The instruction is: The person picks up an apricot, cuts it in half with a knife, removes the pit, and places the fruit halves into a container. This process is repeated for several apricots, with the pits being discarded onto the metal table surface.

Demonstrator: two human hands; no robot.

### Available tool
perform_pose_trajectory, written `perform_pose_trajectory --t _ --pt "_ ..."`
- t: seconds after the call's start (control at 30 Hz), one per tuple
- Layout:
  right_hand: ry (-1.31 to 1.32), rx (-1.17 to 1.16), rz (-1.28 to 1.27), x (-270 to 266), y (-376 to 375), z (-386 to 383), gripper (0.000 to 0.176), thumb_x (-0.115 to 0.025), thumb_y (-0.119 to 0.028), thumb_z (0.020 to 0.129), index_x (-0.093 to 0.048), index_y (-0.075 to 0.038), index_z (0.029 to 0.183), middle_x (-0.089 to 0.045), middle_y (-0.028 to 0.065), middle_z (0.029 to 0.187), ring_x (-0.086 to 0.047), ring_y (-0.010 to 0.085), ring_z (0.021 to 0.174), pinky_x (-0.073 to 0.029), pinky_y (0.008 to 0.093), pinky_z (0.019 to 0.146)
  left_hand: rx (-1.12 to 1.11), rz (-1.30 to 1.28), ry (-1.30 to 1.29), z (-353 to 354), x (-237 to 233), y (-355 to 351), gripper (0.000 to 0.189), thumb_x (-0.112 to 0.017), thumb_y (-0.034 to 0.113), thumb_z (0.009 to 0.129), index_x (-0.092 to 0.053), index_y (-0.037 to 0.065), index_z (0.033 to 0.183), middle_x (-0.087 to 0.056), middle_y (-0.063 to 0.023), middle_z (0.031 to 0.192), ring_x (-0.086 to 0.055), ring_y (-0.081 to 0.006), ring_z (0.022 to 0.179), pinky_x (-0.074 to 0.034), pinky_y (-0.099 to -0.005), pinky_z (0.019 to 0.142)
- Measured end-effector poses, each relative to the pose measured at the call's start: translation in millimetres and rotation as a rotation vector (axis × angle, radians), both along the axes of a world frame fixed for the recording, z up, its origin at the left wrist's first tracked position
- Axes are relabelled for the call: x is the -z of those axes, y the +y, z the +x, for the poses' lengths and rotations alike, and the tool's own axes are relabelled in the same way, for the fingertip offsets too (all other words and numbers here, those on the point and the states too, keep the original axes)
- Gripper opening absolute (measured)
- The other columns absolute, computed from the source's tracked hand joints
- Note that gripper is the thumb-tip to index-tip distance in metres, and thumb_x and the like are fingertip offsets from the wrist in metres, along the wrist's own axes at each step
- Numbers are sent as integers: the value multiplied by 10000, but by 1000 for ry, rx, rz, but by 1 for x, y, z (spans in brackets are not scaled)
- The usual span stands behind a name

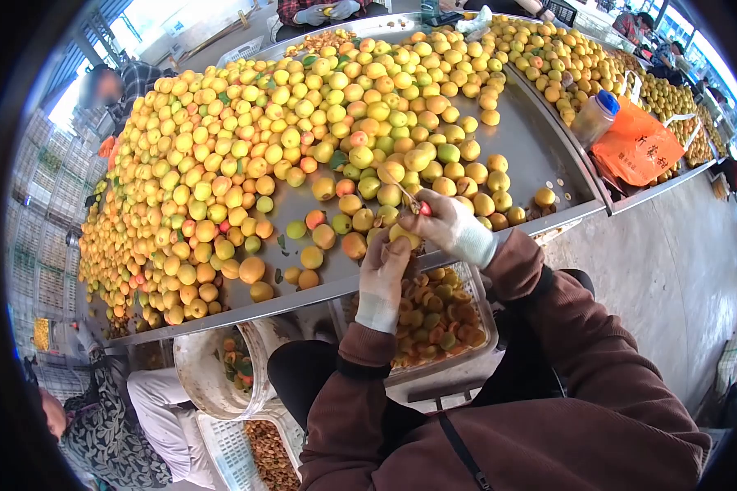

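My left hand, in a pale glove, is closed around a yellow apricot above the table's front edge. Just to its right, my gloved right hand grips a thin pointed tool with a red part at the fingertips; its exact kind I cannot tell. The tool's slender end points up and left, over the loose apricots heaped on the metal table. Directly below both hands, a plastic crate holds cut apricot halves.
A white bucket with some fruit stands left of my knees, near a white basket of brown pits. An orange bag and a blue-lidded jar lie at the right. Other people sit around the tables.
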State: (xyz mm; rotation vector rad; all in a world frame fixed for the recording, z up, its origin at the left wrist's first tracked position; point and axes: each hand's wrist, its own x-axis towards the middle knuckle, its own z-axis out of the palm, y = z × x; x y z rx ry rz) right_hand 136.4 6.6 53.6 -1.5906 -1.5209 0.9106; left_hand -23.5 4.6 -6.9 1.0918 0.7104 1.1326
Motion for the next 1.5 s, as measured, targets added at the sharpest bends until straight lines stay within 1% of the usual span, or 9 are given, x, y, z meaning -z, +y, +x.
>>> perform_pose_trajectory --t 0.03,0.1,0.23,0.27,0.37,0.5,0.83,1.4,1.5 --pt "75 -22 94 6 -4 -1 463 -628 -391 900 -557 4 1131 -576 32 754 -553 134 665 -465 287 608 75 -166 -136 -7 -11 -1 415 -540 233 980 -475 -22 1300 -607 -63 1040 -582 -130 888 -491 -273 798" --pt "460 -66 137 3 -10 -3 499 -547 -421 953 -502 8 1205 -553 1 752 -504 67 592 -404 210 522 155 -320 -264 -14 -25 2 403 -508 216 991 -460 -8 1324 -605 -68 1033 -579 -129 860 -496 -279 783" --pt "446 -181 18 -21 -19 3 468 -521 -396 983 -467 -17 1253 -526 -2 716 -431 35 497 -333 186 448 191 -249 -341 -17 -30 6 455 -349 323 1041 -413 8 1363 -603 -94 1057 -590 -157 862 -513 -297 772" --pt "469 -217 -81 -32 -26 2 258 -454 -310 1012 -494 -59 1060 -459 -49 845 -425 27 712 -400 201 617 157 -210 -315 -16 -30 6 463 -355 338 1040 -407 15 1367 -589 -102 1104 -594 -170 892 -512 -312 798" --pt "870 -79 80 6 -21 -19 240 -459 -295 1017 -514 -62 1037 -457 -59 813 -433 31 722 -402 197 641 134 -209 -336 -12 -27 6 470 -383 355 1033 -398 28 1371 -559 -108 1189 -588 -190 965 -494 -338 865" --pt "529 -181 37 -4 -33 -11 554 -504 -442 989 -439 23 1283 -536 17 928 -517 110 835 -466 264 730 150 -272 -527 -3 -32 0 480 -462 366 1012 -407 37 1357 -538 -88 1235 -550 -200 1079 -437 -362 959" --pt "623 -23 61 7 -31 -26 322 -466 -315 1012 -530 -3 964 -561 76 782 -543 145 747 -464 307 671 224 -126 -469 -6 -29 0 616 -601 370 949 -393 -9 1387 -550 -105 1250 -547 -219 1149 -446 -370 980" --pt "-330 27 310 29 -19 -21 320 -528 -328 972 -488 -10 977 -620 209 740 -640 387 756 -494 451 602 -193 221 410 -22 -25 3 425 -591 214 960 -513 -53 1281 -615 -108 1169 -582 -190 1072 -476 -298 920" --pt "-16 84 214 24 -22 -26 303 -535 -324 971 -497 -24 982 -625 201 741 -638 395 756 -496 452 611 -127 -57 -154 -19 -35 2 433 -564 209 971 -475 -25 1325 -566 -123 1241 -560 -212 1122 -481 -335 944"
